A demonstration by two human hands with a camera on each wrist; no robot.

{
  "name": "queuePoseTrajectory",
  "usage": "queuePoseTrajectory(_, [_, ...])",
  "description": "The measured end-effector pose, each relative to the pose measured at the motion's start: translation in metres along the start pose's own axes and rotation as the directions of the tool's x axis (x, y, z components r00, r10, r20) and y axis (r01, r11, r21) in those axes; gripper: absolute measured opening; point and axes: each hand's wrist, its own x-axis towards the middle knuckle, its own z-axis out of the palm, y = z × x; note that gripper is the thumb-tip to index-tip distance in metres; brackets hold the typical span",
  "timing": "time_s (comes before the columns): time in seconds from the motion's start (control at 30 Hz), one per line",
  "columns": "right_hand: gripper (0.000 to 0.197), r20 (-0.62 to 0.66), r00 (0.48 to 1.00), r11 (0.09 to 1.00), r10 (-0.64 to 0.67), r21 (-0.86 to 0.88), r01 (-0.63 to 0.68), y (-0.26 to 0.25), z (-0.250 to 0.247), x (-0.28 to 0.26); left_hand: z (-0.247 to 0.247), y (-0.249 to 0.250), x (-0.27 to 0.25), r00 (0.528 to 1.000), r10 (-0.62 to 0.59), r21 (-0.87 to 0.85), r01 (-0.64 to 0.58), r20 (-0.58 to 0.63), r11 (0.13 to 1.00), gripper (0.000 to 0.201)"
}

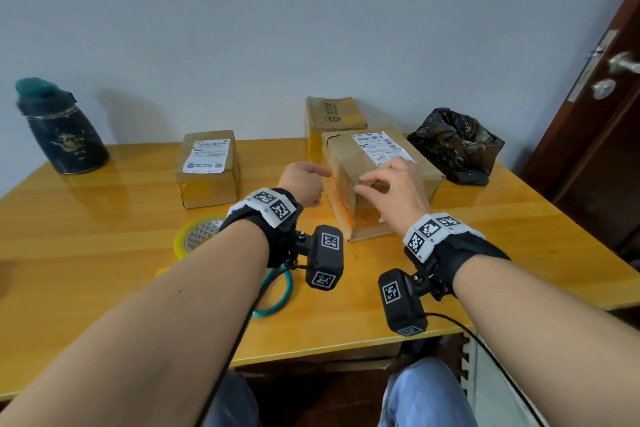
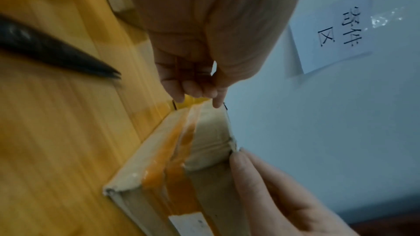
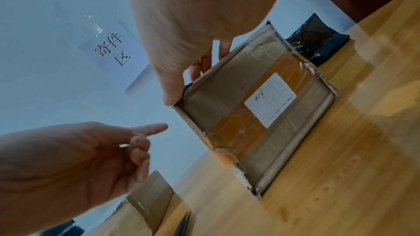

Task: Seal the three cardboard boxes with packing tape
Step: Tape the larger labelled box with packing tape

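both forearms reach forward over the tabletop (image 1: 104, 229), each wrist wrapped in a black strap with a camera hanging under it. the right hand (image 1: 394, 187) sits palm down on the near top edge of the big box (image 1: 388, 163), which lies at the middle right of the tabletop. its fingers (image 1: 367, 180) are bent and its thumb rests at the box corner; in the right wrist view the thumb and fingers seem to pinch along that top edge (image 3: 193, 85). the left hand (image 1: 304, 184) is just left of the same box, raised off the wood, loosely curled with the index finger (image 3: 150, 128) pointing out toward the box. it holds nothing, and i cannot tell whether the fingertip touches the cardboard.

the big box carries a white label (image 1: 381, 146) on top and orange-brown tape down its near end (image 3: 238, 128). a smaller box (image 1: 207, 166) with its own label stands well to the left, and a 3rd box (image 1: 332, 114) stands behind the big one near the wall. a roll of tape (image 1: 194, 236) lies on the tabletop under the left wrist. a dark bottle (image 1: 59, 128) stands at the far left and a black plastic bag (image 1: 457, 142) sits to the right of the big box.
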Motion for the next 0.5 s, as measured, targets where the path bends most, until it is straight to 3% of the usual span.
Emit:
queuePoseTrajectory(0.17, [0.011,-0.037,0.997,0.993,-0.065,-0.102,0.060,-0.009,0.005,-0.003,-0.039,-0.017,-0.010,0.997,0.050,0.297,-0.031,-0.059,0.955,0.035])
queuePoseTrajectory(0.37, [0.014,0.013,1.000,0.967,-0.012,-0.255,0.015,-0.026,0.001,-0.002,-0.076,-0.042,-0.030,0.995,0.044,0.704,0.033,-0.090,0.709,0.031])
queuePoseTrajectory(0.43, [0.016,0.019,0.998,0.950,-0.052,-0.307,0.056,-0.033,0.001,-0.006,-0.082,-0.049,-0.035,0.993,0.007,0.791,0.089,-0.118,0.606,0.043])
queuePoseTrajectory(0.5, [0.020,0.024,0.991,0.933,-0.129,-0.335,0.129,-0.040,0.003,-0.013,-0.086,-0.058,-0.040,0.985,-0.073,0.809,0.170,-0.157,0.563,0.055])
